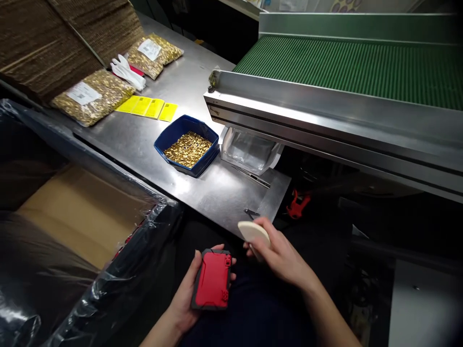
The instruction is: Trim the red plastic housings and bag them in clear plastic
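Note:
My left hand point(188, 294) holds a red and black case point(214, 279) at the bottom centre, its red face turned up, with my thumb on one side and fingertips round the other. To the right of it, my right hand point(277, 250) grips a flat cream-coloured piece point(253, 233) with a rounded edge, held between thumb and fingers near the table's corner. The two hands are apart. Beyond them on the metal table point(144, 159) sits a blue tray point(171, 130) with many small gold-coloured pieces point(190, 148) in it.
A conveyor with a green belt point(347, 67) spans the upper right. Under its edge lies a clear plastic bag point(248, 149), near a thin tool point(258, 180). Yellow labels point(152, 107), white gloves point(126, 72) and a filled bag point(94, 96) lie farther left. A plastic-lined box point(83, 207) stands at left.

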A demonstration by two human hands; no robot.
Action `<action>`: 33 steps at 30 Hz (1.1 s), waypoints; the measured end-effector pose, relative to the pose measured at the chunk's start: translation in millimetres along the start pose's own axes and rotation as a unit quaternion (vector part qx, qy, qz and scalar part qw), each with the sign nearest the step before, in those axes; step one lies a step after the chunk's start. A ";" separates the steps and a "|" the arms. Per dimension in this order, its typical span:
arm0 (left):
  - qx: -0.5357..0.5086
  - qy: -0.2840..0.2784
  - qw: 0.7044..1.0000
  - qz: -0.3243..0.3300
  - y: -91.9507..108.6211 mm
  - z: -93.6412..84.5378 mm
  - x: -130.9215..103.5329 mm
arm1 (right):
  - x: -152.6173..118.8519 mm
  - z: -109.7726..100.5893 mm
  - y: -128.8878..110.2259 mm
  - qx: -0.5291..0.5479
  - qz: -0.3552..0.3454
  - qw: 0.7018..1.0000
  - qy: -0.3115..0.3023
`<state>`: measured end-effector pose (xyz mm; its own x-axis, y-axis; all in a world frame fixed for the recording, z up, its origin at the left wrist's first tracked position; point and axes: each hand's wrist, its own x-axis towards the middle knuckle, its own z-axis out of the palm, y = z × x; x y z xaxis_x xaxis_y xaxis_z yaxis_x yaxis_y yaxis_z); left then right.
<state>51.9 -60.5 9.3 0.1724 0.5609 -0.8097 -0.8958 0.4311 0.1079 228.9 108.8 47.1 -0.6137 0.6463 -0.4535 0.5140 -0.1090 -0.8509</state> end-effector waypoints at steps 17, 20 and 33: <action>0.177 0.034 0.978 -0.103 -12.4 63.2 -22.3 | -121.6 0.0 9.8 -0.259 -0.121 0.940 -0.186; 0.209 0.035 0.972 -0.100 -17.1 65.2 -18.3 | -115.3 8.0 11.8 -0.268 -0.160 0.932 -0.183; 0.166 0.021 0.974 -0.153 -23.0 53.4 -10.9 | -104.2 4.8 9.8 -0.310 -0.149 0.921 -0.183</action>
<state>92.4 -38.7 46.5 0.3868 0.3443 -0.8555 -0.6231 0.7815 0.0328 295.0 36.8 84.7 -0.8852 0.2672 -0.3808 0.4643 0.5570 -0.6886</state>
